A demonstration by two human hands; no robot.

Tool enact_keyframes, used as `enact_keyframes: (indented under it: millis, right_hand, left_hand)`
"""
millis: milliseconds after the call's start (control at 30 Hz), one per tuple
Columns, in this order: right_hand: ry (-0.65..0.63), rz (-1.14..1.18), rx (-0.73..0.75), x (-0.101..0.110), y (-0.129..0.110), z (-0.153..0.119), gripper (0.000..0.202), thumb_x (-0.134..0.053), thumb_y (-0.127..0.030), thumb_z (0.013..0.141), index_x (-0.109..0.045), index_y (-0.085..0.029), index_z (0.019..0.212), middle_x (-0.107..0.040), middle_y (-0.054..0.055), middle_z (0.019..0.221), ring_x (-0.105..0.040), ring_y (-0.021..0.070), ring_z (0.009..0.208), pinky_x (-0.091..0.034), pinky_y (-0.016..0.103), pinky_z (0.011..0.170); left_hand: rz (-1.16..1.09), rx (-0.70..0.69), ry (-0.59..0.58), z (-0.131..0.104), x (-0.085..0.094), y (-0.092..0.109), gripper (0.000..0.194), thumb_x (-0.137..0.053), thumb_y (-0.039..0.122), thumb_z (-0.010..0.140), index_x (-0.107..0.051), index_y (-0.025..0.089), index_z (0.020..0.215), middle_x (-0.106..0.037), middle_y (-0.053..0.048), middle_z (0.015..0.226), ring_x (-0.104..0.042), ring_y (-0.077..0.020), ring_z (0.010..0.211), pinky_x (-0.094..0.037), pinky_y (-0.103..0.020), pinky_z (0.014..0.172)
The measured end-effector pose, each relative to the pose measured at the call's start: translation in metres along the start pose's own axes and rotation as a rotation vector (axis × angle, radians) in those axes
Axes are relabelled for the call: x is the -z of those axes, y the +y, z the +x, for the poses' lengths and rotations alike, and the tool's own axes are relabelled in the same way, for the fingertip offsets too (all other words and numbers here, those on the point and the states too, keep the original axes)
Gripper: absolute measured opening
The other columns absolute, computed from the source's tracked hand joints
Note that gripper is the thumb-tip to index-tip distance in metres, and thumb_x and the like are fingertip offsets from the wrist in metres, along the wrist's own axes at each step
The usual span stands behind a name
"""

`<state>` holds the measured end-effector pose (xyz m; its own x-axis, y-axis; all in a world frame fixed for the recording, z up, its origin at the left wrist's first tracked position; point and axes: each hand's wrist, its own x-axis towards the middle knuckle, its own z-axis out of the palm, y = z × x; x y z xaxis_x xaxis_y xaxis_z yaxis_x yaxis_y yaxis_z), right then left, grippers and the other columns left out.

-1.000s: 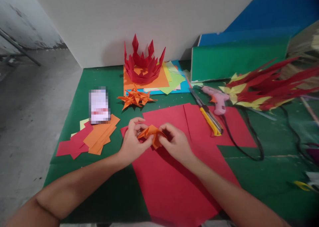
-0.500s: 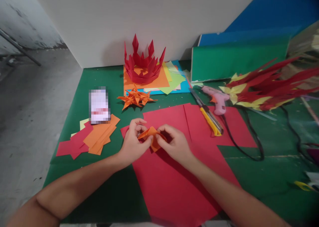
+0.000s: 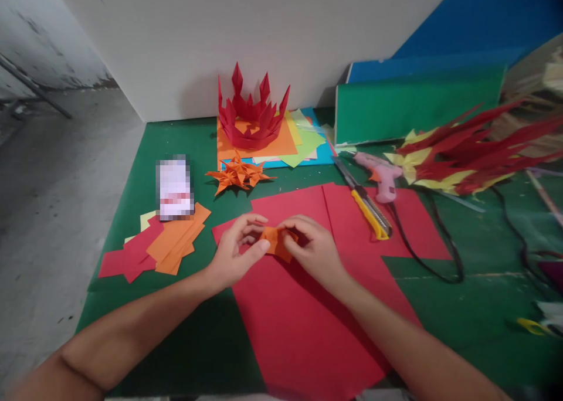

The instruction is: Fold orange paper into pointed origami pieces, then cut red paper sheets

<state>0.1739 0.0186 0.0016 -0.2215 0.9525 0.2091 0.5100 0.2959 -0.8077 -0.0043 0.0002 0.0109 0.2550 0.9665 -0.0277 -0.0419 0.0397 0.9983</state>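
1. Clock directions are taken from the piece (image 3: 275,244), a small folded bit of orange paper between the two hands, above the sheets.
2. At nine o'clock, well apart from it, the slips (image 3: 176,240) lie fanned on the green surface (image 3: 176,330): red, orange and pale yellow.
3. At ten o'clock the phone (image 3: 175,184) lies with its near end at the slips, its screen blurred out.
4. Just beside the piece at nine o'clock, the left hand (image 3: 235,253) grips its near side, thumb in front, other fingers curled.
5. At eleven o'clock the stars (image 3: 241,175), folded in orange paper, sit in a cluster.
6. Close to twelve o'clock the red crown (image 3: 253,128) stands upright on the stack (image 3: 288,146) of coloured paper, points up.
7. At three o'clock the right hand (image 3: 314,251) pinches the other side of the piece between thumb and fingers.
8. Beneath both hands, the red sheets (image 3: 314,330) spread towards six o'clock and three o'clock.
9. Between two and three o'clock the yellow-handled cutter (image 3: 372,216) rests partly on the sheets.
10. At two o'clock lies the pink glue gun (image 3: 383,175), its black cord (image 3: 407,251) looping towards the near side.
11. Farther out at two o'clock are the red and yellow paper flames (image 3: 466,155).
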Motion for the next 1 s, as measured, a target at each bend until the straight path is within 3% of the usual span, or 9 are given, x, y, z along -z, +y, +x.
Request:
enact_keyframes:
  millis: [100, 233, 333, 433, 533, 600, 800, 1000]
  right_hand:
    - [-0.008, 0.025, 0.025, 0.001, 0.001, 0.000, 0.018, -0.051, -0.012, 0.074, -0.063, -0.023, 0.082, -0.067, 0.002, 0.081, -0.062, 0.0176, 0.077, -0.048, 0.031, 0.071]
    - [-0.029, 0.059, 0.026, -0.002, -0.001, -0.003, 0.024, -0.052, -0.011, 0.074, -0.063, -0.025, 0.091, -0.069, 0.003, 0.089, -0.063, 0.0187, 0.085, -0.049, 0.033, 0.078]
    - [0.034, 0.081, 0.045, -0.003, -0.004, -0.006, 0.024, -0.054, -0.017, 0.079, -0.059, -0.025, 0.101, -0.066, 0.004, 0.093, -0.062, 0.0186, 0.084, -0.050, 0.034, 0.077]
    - [0.163, 0.011, 0.225, 0.001, -0.006, -0.008, 0.022, -0.062, -0.025, 0.078, -0.058, -0.025, 0.099, -0.061, 0.006, 0.096, -0.060, 0.0213, 0.089, -0.050, 0.037, 0.079]
    - [0.160, -0.237, 0.442, 0.006, -0.006, -0.008, 0.014, -0.065, -0.025, 0.079, -0.063, -0.026, 0.093, -0.058, 0.007, 0.102, -0.057, 0.0229, 0.096, -0.046, 0.039, 0.084]
    - [0.159, -0.411, 0.502, 0.007, -0.005, -0.007, 0.014, -0.063, -0.026, 0.082, -0.065, -0.025, 0.096, -0.059, 0.007, 0.103, -0.057, 0.0226, 0.097, -0.043, 0.039, 0.086]
    - [0.241, -0.631, 0.511, 0.008, -0.002, -0.005, 0.018, -0.064, -0.032, 0.083, -0.065, -0.021, 0.097, -0.061, 0.008, 0.098, -0.057, 0.0224, 0.093, -0.041, 0.038, 0.086]
    - [0.230, -0.481, 0.430, 0.007, -0.006, -0.005, 0.005, -0.061, -0.022, 0.085, -0.064, -0.021, 0.089, -0.060, 0.005, 0.089, -0.057, 0.0190, 0.084, -0.042, 0.035, 0.080]
  left_hand:
    - [0.020, 0.010, -0.008, 0.001, 0.000, -0.004, 0.033, -0.063, 0.034, 0.079, -0.050, 0.021, 0.105, -0.063, -0.006, 0.090, -0.062, -0.0165, 0.081, -0.050, -0.027, 0.067]
    - [0.178, 0.044, 0.031, 0.002, -0.004, -0.011, 0.031, -0.063, 0.021, 0.077, -0.049, 0.022, 0.105, -0.060, 0.001, 0.080, -0.059, -0.0130, 0.070, -0.047, -0.025, 0.062]
    - [0.161, 0.054, 0.077, 0.004, -0.006, -0.015, 0.030, -0.060, 0.017, 0.078, -0.047, 0.023, 0.104, -0.053, 0.004, 0.073, -0.053, -0.0104, 0.061, -0.042, -0.022, 0.056]
    - [0.025, 0.038, 0.152, 0.007, -0.005, -0.017, 0.029, -0.061, 0.019, 0.077, -0.041, 0.023, 0.096, -0.049, 0.006, 0.071, -0.050, -0.0091, 0.060, -0.041, -0.020, 0.056]
    - [-0.008, -0.001, 0.203, 0.009, -0.004, -0.019, 0.024, -0.063, 0.022, 0.077, -0.041, 0.022, 0.085, -0.046, 0.006, 0.073, -0.047, -0.0080, 0.062, -0.040, -0.020, 0.058]
    - [0.029, -0.030, 0.219, 0.009, -0.002, -0.020, 0.020, -0.063, 0.023, 0.077, -0.043, 0.020, 0.078, -0.045, 0.005, 0.072, -0.045, -0.0079, 0.063, -0.039, -0.020, 0.059]
    - [0.151, -0.105, 0.215, 0.008, 0.001, -0.019, 0.013, -0.057, 0.017, 0.080, -0.060, 0.019, 0.068, -0.056, 0.001, 0.072, -0.054, -0.0113, 0.072, -0.043, -0.024, 0.068]
    - [0.197, -0.092, 0.220, 0.009, 0.001, -0.019, 0.019, -0.057, 0.015, 0.081, -0.074, 0.022, 0.080, -0.060, -0.002, 0.078, -0.059, -0.0123, 0.074, -0.048, -0.025, 0.066]
